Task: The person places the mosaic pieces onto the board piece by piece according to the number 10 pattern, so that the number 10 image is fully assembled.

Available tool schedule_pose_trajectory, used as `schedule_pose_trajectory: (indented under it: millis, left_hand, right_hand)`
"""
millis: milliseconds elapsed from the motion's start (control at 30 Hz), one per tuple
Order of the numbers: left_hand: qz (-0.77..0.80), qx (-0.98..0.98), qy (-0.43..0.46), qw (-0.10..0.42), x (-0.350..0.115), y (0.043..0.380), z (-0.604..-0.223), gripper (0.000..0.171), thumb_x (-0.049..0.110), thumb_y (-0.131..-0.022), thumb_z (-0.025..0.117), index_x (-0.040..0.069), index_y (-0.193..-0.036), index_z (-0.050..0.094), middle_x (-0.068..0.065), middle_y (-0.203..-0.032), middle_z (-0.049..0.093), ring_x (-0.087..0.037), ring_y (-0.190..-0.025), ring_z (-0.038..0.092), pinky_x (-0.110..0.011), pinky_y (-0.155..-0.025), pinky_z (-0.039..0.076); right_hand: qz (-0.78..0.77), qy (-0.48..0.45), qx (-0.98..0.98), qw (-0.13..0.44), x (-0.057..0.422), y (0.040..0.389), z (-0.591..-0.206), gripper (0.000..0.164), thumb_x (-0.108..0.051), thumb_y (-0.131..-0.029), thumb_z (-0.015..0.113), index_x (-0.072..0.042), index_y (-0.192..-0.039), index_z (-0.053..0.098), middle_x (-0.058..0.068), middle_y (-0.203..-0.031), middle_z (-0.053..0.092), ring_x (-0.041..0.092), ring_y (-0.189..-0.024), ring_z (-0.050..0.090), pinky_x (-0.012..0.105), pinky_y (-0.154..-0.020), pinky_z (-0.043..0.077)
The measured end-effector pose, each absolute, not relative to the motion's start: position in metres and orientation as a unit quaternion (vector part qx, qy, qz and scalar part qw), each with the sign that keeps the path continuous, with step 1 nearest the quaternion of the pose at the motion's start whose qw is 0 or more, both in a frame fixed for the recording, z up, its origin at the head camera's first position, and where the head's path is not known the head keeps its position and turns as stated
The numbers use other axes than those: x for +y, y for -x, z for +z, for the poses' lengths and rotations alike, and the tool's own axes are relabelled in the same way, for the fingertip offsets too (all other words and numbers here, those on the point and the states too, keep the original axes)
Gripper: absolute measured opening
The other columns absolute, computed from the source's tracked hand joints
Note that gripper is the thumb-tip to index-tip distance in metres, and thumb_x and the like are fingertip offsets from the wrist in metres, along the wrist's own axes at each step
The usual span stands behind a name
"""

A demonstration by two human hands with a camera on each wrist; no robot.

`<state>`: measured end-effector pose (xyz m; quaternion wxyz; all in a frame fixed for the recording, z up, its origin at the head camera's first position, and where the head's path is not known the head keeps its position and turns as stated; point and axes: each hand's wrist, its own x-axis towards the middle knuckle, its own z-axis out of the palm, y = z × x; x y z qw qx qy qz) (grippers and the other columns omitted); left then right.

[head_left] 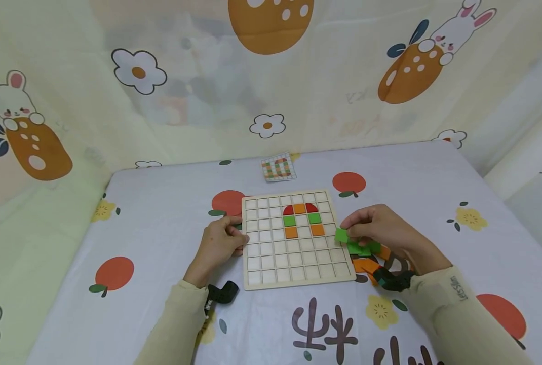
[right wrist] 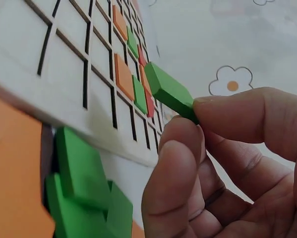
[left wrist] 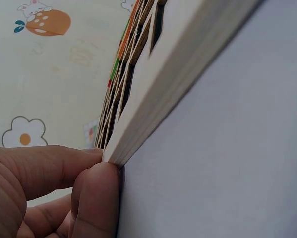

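Note:
A pale wooden grid board (head_left: 298, 285) lies on the table, with red rounded tiles (head_left: 311, 208), green tiles (head_left: 289, 221) and orange tiles (head_left: 317, 230) in its upper cells. My left hand (head_left: 218, 244) pinches the board's left edge between thumb and finger, seen close up in the left wrist view. Just off the right edge, my right hand (head_left: 382, 230) holds a square green tile (right wrist: 170, 91) by one end between thumb and fingers. Below that hand lies a pile of loose green tiles (right wrist: 81, 168) and orange tiles (head_left: 365, 265), partly hidden by hand and wrist.
Behind the board lies a small card (head_left: 278, 168) printed with a coloured grid pattern. The white tablecloth (head_left: 161, 314) carries printed fruit and flowers. A patterned curtain (head_left: 198, 137) hangs along the back. Each wrist wears a small black device (head_left: 223, 292).

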<state>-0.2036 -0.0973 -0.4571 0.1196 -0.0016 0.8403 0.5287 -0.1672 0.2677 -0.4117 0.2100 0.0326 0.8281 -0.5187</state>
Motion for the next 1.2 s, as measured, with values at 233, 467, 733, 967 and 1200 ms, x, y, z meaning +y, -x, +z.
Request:
schedule_pose_trajectory:
  millis: [233,467,733,967,1200]
  left_hand:
    - [0.529,0.84,0.001,0.12,-0.098,0.204,-0.458,0.05,-0.002,-0.088,0.079,0.0,-0.136,0.064,-0.01,-0.085,0.063,-0.015,-0.059,0.064,-0.027,-0.058,0.06]
    - [0.531,0.839,0.0,0.12,-0.098,0.204,-0.458,0.051,-0.003,-0.087,0.079,-0.001,-0.136,0.063,-0.01,-0.085,0.063,-0.015,-0.059,0.065,-0.027,-0.058,0.06]
    - [0.529,0.84,0.002,0.119,-0.098,0.205,-0.458,0.05,-0.003,-0.086,0.079,0.0,-0.134,0.065,-0.01,-0.084,0.063,-0.015,-0.058,0.064,-0.026,-0.057,0.059]
    - [0.528,0.84,0.004,0.119,-0.097,0.204,-0.458,0.049,-0.003,-0.087,0.079,0.001,-0.134,0.065,-0.009,-0.084,0.063,-0.015,-0.058,0.063,-0.026,-0.057,0.06]
    - [0.53,0.84,0.004,0.119,-0.097,0.204,-0.456,0.05,-0.003,-0.087,0.079,0.0,-0.134,0.065,-0.01,-0.084,0.062,-0.015,-0.059,0.063,-0.027,-0.057,0.06]
  right_hand:
    - [-0.515,-0.024,0.826,0.226,0.256,0.178,-0.414,0.023,-0.015,-0.097,0.07,0.001,-0.112,0.075,0.01,-0.095,0.072,0.023,-0.078,0.062,0.029,-0.071,0.058]
    - [-0.52,-0.005,0.82,0.237,0.247,0.185,-0.419,0.02,-0.01,-0.097,0.068,0.003,-0.11,0.075,0.011,-0.092,0.073,0.024,-0.078,0.064,0.03,-0.071,0.06]
    - [-0.521,0.014,0.817,0.247,0.24,0.189,-0.422,0.019,-0.009,-0.095,0.071,0.005,-0.108,0.075,0.01,-0.088,0.072,0.022,-0.076,0.062,0.029,-0.069,0.057]
    - [-0.508,0.014,0.822,0.257,0.236,0.19,-0.418,0.017,-0.01,-0.095,0.072,0.002,-0.106,0.076,0.007,-0.087,0.073,0.022,-0.079,0.062,0.03,-0.066,0.055]
    - [-0.496,0.019,0.828,0.26,0.234,0.191,-0.419,0.014,-0.007,-0.095,0.071,0.002,-0.104,0.076,0.007,-0.09,0.072,0.022,-0.08,0.059,0.029,-0.066,0.053]
